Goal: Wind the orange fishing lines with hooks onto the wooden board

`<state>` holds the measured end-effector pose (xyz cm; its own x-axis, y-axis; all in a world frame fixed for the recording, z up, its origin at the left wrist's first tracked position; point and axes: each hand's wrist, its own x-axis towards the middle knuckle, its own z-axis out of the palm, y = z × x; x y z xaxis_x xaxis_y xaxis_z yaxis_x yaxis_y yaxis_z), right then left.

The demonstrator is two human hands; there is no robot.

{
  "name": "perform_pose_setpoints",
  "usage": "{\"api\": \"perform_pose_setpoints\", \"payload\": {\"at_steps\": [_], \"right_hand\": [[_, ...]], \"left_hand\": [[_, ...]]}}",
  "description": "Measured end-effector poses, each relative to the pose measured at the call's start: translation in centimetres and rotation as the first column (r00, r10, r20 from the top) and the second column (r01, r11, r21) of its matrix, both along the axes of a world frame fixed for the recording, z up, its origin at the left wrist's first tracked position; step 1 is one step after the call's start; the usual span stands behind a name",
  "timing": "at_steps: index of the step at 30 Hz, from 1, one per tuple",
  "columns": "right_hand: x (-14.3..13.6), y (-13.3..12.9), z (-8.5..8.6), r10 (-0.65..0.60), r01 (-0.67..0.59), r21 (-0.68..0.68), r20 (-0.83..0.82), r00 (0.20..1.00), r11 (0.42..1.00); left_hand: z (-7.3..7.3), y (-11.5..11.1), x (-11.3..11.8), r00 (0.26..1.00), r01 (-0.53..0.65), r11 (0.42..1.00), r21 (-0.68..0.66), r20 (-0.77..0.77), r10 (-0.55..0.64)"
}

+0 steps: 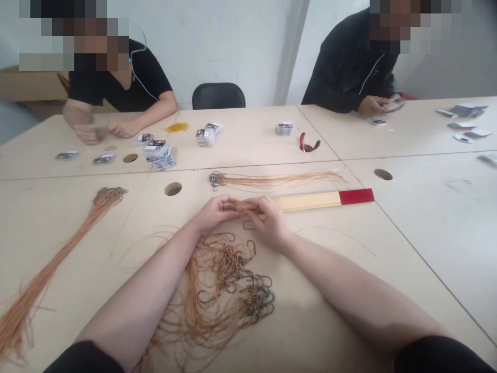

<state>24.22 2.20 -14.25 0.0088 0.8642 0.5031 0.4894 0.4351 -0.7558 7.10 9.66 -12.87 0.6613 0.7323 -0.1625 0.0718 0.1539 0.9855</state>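
My left hand [217, 212] and my right hand [269, 223] meet at the left end of a long cream board [310, 201] with a dark red far end. Both have their fingers closed around a small tan piece [239, 205]; whether it belongs to the board is unclear, and the fingertips partly hide it. Just beneath them lies a small red-outlined loop [248, 225]. A thin orange line [349, 236] curves out beyond my right wrist. Between my forearms spreads a tangled heap of fishing hooks [258, 298] with orange leader lines [192, 290].
Bundled hooked lines lie behind the board [272, 180] and at left [70, 251]. Across the table are stacked small plastic boxes [157, 150], red-handled pliers [308, 144] and yellow bits [177, 127]. Two people sit opposite, handling small items. Round holes [173, 189] pierce the tabletop.
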Motion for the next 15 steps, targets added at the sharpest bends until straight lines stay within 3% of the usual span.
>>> {"api": "perform_pose_setpoints", "payload": {"at_steps": [7,15], "right_hand": [[-0.26,0.06,0.29,-0.071,0.069,0.018,0.090,0.993,0.997],[-0.21,0.21,0.37,-0.062,0.063,-0.009,0.117,0.991,0.998]], "left_hand": [[0.17,-0.06,0.06,0.999,0.011,1.000,-0.011,0.045,-0.011],[-0.04,0.00,0.06,0.999,0.011,1.000,0.012,0.033,-0.012]]}}
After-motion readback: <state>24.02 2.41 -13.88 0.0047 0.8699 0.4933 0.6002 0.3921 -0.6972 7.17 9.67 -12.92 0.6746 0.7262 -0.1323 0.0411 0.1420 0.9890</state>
